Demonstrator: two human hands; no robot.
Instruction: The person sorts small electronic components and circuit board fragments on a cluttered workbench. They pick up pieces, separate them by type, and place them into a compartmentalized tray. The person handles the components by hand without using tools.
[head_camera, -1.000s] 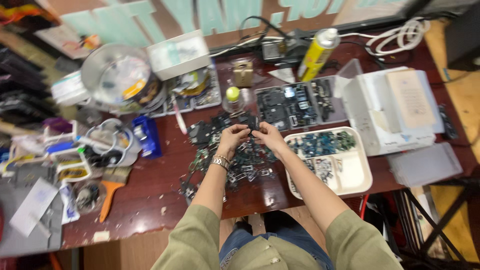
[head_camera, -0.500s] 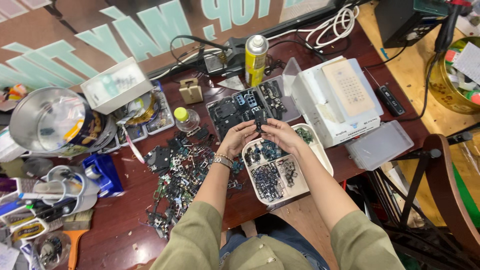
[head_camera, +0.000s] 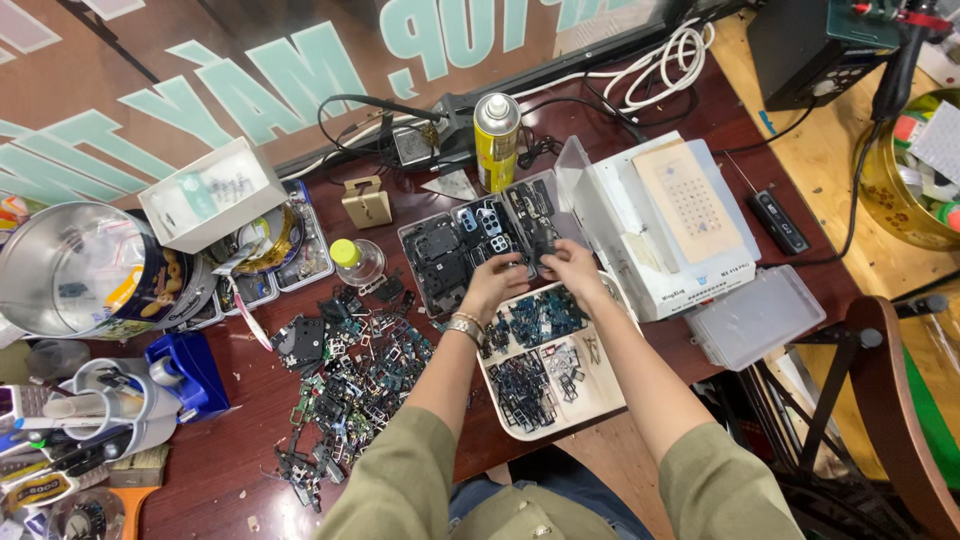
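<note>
A small dark part (head_camera: 537, 262) is pinched between the fingers of the left hand (head_camera: 497, 283) and right hand (head_camera: 575, 272), just above the cream tray (head_camera: 604, 392), beside the grey tray (head_camera: 436, 262).

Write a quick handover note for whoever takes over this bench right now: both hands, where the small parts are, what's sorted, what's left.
Left hand: at the near edge of the dark parts tray, fingers curled; what it holds is hidden.
Right hand: beside it, over the far edge of the white sorting tray, fingers pinching something small and dark.
Done: the white tray's compartments hold grouped small parts.
Left: a loose heap of small parts lies spread on the table, to the left of the white tray.
</note>
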